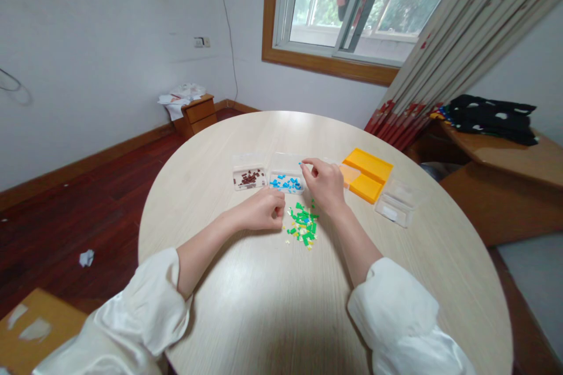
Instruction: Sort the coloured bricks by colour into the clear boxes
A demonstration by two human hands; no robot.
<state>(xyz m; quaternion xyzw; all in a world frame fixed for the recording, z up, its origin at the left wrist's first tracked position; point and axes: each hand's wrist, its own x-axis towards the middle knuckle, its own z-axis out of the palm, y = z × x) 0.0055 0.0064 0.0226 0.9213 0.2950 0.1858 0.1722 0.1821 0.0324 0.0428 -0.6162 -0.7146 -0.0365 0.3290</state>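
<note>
A small heap of loose bricks (302, 225), mostly green with some yellow and white, lies in the middle of the round wooden table (264, 299). My left hand (263, 209) rests on the table just left of the heap, fingers curled into a loose fist; what it holds, if anything, is hidden. My right hand (324, 181) hovers above and behind the heap, pinching a tiny blue brick (301, 163) over a clear tray of blue bricks (286, 180). Left of that stands a clear tray of dark red bricks (249, 176).
An orange tray (368, 171) and a clear plastic lid (398, 203) lie to the right of my right hand. A wooden bench with dark cloth (492, 117) stands beyond the table on the right; a small nightstand (196, 112) is by the far wall.
</note>
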